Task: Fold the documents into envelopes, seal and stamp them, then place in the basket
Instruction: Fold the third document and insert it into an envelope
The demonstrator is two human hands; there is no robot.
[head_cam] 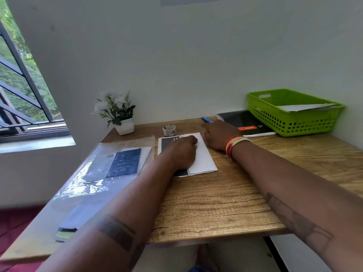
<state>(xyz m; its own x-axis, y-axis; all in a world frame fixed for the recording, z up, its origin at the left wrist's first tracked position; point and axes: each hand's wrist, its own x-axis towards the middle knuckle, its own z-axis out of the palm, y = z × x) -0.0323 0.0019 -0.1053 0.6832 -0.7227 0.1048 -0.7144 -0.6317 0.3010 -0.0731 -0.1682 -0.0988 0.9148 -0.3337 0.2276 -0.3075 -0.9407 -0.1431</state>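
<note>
Several white papers (306, 107) in green basket (290, 122) (table's right corner)

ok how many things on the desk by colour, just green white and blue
green: 1, the green plastic basket
white: 2, the white plant pot and the white folded document
blue: 1, the blue pen
total: 4

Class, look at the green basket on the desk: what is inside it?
White paper or envelopes lie inside the green basket, showing above its rim. How many there are, and anything beneath them, is hidden by the basket's wall.
</note>
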